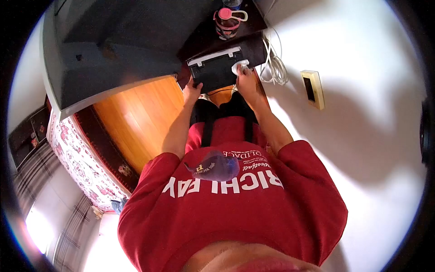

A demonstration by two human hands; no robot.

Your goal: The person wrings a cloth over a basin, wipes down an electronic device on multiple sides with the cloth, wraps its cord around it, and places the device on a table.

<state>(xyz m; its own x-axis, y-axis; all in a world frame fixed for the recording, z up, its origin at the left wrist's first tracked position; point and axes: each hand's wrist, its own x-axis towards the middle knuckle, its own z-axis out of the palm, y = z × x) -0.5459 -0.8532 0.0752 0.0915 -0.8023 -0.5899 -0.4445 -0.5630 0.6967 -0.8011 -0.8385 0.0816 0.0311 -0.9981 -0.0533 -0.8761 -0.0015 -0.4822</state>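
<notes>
A flat black rectangular case with a white strip and two small white tabs along its far edge is in front of my body, by the dark tabletop. At its near left corner, my left hand grips the edge, thumb on top. My right hand is at its right side, fingers closed on a crumpled white tissue. That tissue lies against the far right part of the case. What the case is exactly cannot be made out, and its underside is hidden.
A bottle with a pink lid stands on the dark tabletop beyond the case. Coiled white cables hang at the right, near a wall-mounted panel. A large dark grey panel fills the upper left, above wooden flooring.
</notes>
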